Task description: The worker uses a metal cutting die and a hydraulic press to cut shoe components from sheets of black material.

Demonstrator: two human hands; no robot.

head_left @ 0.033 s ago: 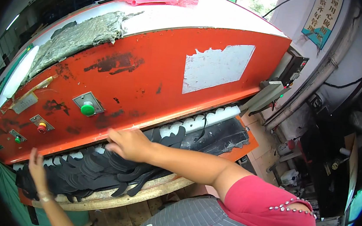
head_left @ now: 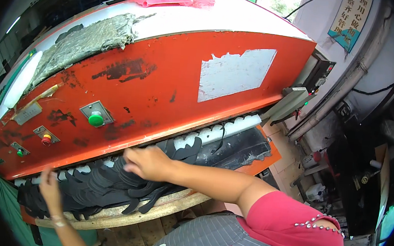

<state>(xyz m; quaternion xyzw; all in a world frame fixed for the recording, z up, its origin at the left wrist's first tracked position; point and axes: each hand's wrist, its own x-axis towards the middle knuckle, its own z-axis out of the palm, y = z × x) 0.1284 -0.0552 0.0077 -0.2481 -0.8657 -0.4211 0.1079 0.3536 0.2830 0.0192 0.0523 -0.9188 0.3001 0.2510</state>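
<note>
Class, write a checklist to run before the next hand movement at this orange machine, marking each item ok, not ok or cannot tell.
1. Both hands visible: ok; left hand and right hand are at the black pieces.
2. Black pieces neatly separated: not ok; they overlap.
3. Large green button uncovered: ok.
4. Red button uncovered: ok.
5. Right hand empty: cannot tell.

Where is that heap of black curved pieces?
In the head view, the heap of black pieces lies lower left of centre, below the machine's orange front, with the left hand and right hand over it.
</note>
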